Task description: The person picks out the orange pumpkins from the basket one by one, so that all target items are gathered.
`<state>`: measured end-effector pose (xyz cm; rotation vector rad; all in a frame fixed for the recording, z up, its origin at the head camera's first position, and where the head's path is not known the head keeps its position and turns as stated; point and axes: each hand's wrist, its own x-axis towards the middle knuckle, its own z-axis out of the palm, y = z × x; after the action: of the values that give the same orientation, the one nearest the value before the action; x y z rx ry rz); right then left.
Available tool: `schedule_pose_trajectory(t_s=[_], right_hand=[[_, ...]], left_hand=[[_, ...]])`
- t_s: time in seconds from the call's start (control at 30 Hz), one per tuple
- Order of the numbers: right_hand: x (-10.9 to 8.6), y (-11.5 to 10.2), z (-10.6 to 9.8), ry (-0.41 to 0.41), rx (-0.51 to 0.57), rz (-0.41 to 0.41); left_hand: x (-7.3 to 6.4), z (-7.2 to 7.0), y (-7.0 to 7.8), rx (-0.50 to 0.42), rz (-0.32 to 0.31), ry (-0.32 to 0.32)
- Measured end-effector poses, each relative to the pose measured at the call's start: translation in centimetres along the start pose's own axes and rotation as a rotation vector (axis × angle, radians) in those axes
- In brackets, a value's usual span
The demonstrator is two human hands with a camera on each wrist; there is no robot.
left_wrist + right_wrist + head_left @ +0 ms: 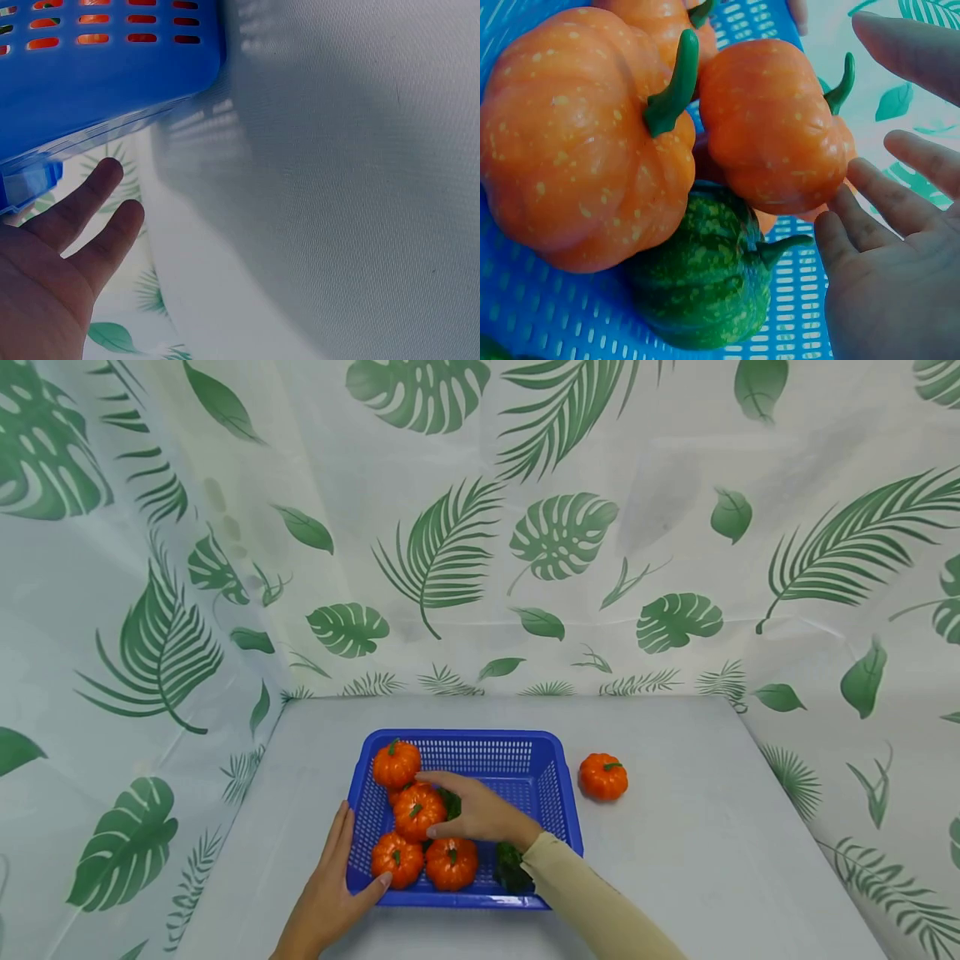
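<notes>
Above the blue, rectangular, perforated plastic basket, the right hand spreads wide beside a glossy, ribbed orange pumpkin, apparently propped by those beneath; the left hand, fingers straight, flanks the basket's left side, seemingly steadying it.

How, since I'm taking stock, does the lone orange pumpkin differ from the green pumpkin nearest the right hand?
The lone pumpkin is orange; the green pumpkin is dark green, yellow-flecked. The lone pumpkin sits on the table, the green pumpkin in the basket. Both are ribbed and stemmed.
</notes>
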<state>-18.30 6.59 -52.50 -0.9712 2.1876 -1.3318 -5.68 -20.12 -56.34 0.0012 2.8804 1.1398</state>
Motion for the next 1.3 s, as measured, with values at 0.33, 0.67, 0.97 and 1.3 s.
schedule_pose_trajectory(t_s=[0.33, 0.67, 0.97, 1.3], right_hand=[[0.50, 0.06, 0.54, -0.023, -0.063, 0.025], [0.74, 0.08, 0.83, -0.039, -0.087, 0.024], [0.92, 0.03, 0.87, -0.021, -0.158, 0.013], [0.93, 0.19, 0.96, 0.006, -0.190, 0.026]], left_hand=[[-0.04, -0.07, -0.08, -0.008, 0.034, 0.006], [-0.03, -0.11, -0.03, -0.011, 0.027, -0.001], [0.04, -0.19, 0.14, -0.013, 0.009, -0.011], [-0.06, -0.16, 0.10, -0.024, 0.023, -0.004]])
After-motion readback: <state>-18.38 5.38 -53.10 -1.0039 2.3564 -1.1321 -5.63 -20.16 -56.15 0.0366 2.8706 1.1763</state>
